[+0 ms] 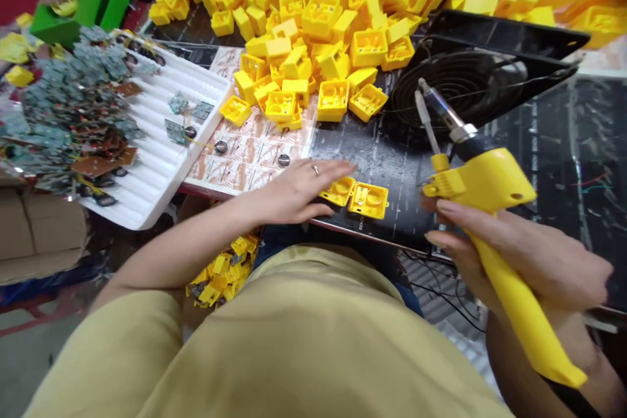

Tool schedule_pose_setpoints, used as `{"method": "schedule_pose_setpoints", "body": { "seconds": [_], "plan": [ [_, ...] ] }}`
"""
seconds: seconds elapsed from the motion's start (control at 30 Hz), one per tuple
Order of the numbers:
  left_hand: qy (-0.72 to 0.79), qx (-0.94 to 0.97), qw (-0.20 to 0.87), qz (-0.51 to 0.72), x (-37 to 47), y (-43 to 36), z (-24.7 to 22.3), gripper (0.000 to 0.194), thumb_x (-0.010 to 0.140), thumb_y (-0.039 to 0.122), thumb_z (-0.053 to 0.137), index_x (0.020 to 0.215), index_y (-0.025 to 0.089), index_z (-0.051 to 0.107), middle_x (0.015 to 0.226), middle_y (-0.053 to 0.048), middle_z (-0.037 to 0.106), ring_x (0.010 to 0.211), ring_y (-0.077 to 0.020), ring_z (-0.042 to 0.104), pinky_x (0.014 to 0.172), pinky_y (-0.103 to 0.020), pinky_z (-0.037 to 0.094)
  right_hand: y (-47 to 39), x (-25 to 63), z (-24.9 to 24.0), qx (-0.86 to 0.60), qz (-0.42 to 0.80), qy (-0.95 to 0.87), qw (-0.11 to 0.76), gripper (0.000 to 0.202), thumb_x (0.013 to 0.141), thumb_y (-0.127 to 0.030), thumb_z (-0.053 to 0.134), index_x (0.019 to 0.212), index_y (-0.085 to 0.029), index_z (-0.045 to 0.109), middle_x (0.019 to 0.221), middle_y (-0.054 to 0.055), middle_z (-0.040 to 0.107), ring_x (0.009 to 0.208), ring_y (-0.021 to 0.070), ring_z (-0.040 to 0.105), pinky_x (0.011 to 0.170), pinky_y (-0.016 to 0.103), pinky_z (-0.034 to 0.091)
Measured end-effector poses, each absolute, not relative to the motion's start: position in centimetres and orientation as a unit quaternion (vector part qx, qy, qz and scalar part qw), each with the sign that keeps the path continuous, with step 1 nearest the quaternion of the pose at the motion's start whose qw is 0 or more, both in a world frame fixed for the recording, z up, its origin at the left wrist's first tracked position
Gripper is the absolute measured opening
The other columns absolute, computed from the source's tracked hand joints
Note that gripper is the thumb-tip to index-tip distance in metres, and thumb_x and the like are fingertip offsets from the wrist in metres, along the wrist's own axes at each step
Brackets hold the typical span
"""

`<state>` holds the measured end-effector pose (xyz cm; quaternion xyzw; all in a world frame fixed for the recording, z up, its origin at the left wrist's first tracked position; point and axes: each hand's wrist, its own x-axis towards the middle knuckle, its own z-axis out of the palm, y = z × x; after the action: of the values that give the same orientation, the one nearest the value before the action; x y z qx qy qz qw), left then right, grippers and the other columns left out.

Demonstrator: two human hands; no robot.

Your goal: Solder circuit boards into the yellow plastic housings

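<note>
My right hand (533, 255) is wrapped around the handle of a yellow soldering gun (490, 179), its metal tip and thin feed tube pointing up and left above the bench. With fingers stretched out, my left hand (294, 192) lies palm down at the bench's near edge. Under and beside its fingers sits an opened yellow plastic case half (341, 191), partly covered by the hand. A second case half (369, 200) lies against it on the right, hollow side up, with small parts inside that I cannot make out.
Many yellow cases (321, 16) are heaped at the back. A black fan (455, 88) stands back right. On the left, a white foam tray (161, 170) carries piled circuit boards (73, 104). Small round black parts (284, 160) lie on the bench. More yellow pieces (228, 274) sit below.
</note>
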<state>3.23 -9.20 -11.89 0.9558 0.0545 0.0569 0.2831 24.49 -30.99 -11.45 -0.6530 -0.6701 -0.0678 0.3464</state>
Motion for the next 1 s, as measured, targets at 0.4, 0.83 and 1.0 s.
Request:
{"method": "schedule_pose_setpoints", "body": {
  "seconds": [0.4,0.83,1.0],
  "plan": [
    [0.263,0.952,0.146,0.047,-2.2,-3.3,-5.8,0.031,0.092,0.035,0.059,0.120,0.022,0.065,0.134,-0.011,0.062,0.127,-0.0291,0.056,0.109,-0.045,0.042,-26.9,23.7,-12.3,-0.562,-0.085,-0.766,0.301,0.044,0.084,-0.021,0.076,0.123,-0.026,0.057,0.089,0.003,0.071,0.067,0.0179,0.068,0.061,0.026,0.054],
    [-0.002,0.992,0.125,-0.002,2.3,-4.1,-8.6,0.029,0.093,0.012,0.045,0.091,0.022,0.072,0.145,-0.004,0.053,0.139,-0.0237,0.045,0.113,-0.045,0.042,-26.1,23.4,-14.5,-0.574,0.000,-0.744,0.342,0.041,0.090,-0.024,0.069,0.126,-0.021,0.051,0.114,0.010,0.067,0.104,0.0254,0.068,0.081,0.035,0.060],
    [0.170,0.971,0.119,0.118,1.6,-4.7,-10.6,0.039,0.099,0.031,0.043,0.134,0.023,0.057,0.145,-0.012,0.052,0.135,-0.0260,0.050,0.109,-0.048,0.045,-25.9,23.5,-14.9,-0.566,0.002,-0.748,0.345,0.039,0.091,-0.024,0.068,0.127,-0.019,0.053,0.108,0.008,0.068,0.096,0.0219,0.069,0.076,0.030,0.059]
  ]
}}
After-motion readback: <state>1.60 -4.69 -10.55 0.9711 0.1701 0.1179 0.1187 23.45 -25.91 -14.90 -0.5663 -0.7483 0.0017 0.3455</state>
